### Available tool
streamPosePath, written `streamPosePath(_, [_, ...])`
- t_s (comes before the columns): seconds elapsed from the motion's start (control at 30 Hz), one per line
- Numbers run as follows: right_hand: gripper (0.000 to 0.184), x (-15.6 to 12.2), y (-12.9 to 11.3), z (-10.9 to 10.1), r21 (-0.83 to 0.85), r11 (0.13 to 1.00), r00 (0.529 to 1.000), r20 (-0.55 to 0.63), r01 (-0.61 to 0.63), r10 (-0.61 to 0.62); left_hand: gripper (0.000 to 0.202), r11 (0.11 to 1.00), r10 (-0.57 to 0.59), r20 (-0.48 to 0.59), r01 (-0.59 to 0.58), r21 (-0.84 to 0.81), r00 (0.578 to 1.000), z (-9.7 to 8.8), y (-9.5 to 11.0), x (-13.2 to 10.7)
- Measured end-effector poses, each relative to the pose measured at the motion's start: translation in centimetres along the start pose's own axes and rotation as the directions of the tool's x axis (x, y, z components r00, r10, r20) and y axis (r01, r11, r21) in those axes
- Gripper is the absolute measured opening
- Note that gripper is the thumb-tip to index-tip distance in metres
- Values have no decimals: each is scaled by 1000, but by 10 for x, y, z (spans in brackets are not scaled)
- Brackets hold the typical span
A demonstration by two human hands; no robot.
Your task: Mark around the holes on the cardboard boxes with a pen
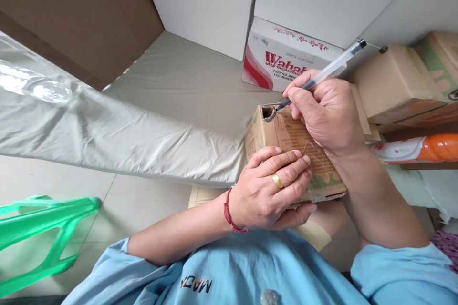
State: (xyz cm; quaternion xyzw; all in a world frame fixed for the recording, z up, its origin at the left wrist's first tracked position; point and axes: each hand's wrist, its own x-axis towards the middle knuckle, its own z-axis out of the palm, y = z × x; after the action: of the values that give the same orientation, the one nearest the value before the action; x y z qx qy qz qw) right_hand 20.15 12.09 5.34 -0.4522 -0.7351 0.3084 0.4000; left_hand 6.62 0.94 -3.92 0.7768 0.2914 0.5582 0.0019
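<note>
A brown cardboard box [286,126] with printed text rests at the edge of the covered surface, close to my body. One corner of its top has a rough-edged hole [267,113]. My right hand [325,109] pinches a pen [329,69] with a clear barrel and dark grip, its tip touching the cardboard beside the hole. My left hand [277,186], with a gold ring and a red bracelet at the wrist, lies over the box's near side. Its fingers press on the top while the thumb sits along the lower edge, gripping the box.
A grey cloth-covered surface [171,95] spans the middle. Behind it stand a white-and-red water carton [282,59] and white panels. At the right are cardboard boxes [397,81] and an orange-and-white bottle [422,148]. A green plastic stool [50,221] stands at the lower left.
</note>
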Motion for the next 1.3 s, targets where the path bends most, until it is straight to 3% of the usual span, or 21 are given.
streamPosePath(0.13, [29, 0, 0, 0, -2, 1000, 1000, 1, -7, 7, 40, 1000, -2, 0, 2, -8, 1000, 0, 0, -1])
streamPosePath(0.37, [28, 3, 0, 2, 167, 985, 995, 93, -51, 35, 39, 1000, -7, -5, 7, -1, 1000, 0, 0, -1])
streamPosePath(0.67, [25, 5, -8, 3, 133, 989, 986, 162, -57, 35, 37, 1000, -8, -5, 8, 2, 1000, 0, 0, -1])
streamPosePath(0.9, [22, 6, 1, 2, 149, 987, 996, 75, -60, 49, 38, 1000, -4, 9, 4, 20, 1000, -1, 0, 0])
streamPosePath(1.1, [21, 5, -1, 3, 86, 996, 996, 83, -27, 20, 39, 1000, 1, 8, -1, 18, 1000, -1, 0, 0])
streamPosePath(1.3, [22, 5, 7, 3, 76, 997, 1000, -14, -1, 2, 36, 1000, -6, 11, 5, 19, 1000, -1, 0, 1])
